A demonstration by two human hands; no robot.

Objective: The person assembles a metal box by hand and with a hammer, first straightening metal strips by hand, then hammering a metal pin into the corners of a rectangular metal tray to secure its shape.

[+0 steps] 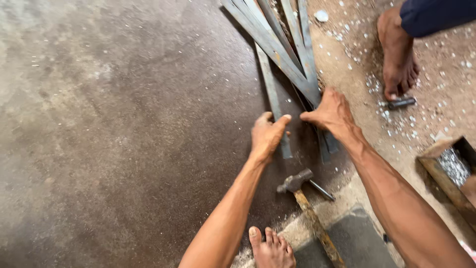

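Several long flat grey metal strips (277, 44) lie fanned out on the dark concrete floor, their near ends by my hands. My left hand (267, 136) grips the near end of one strip (270, 84), thumb over its edge. My right hand (332, 111) presses down on the bundle of overlapping strips just to the right, fingers curled over them. A hammer (302, 191) with a worn wooden handle lies on the floor just below my hands, beside a thin metal rod (322, 190).
My bare foot (270, 248) is at the bottom centre. Another person's bare foot (396, 54) and dark trouser leg stand at the top right near a small dark metal piece (400, 103). A wooden box of small shiny bits (453, 168) sits at the right. Pale chips litter the sandy floor.
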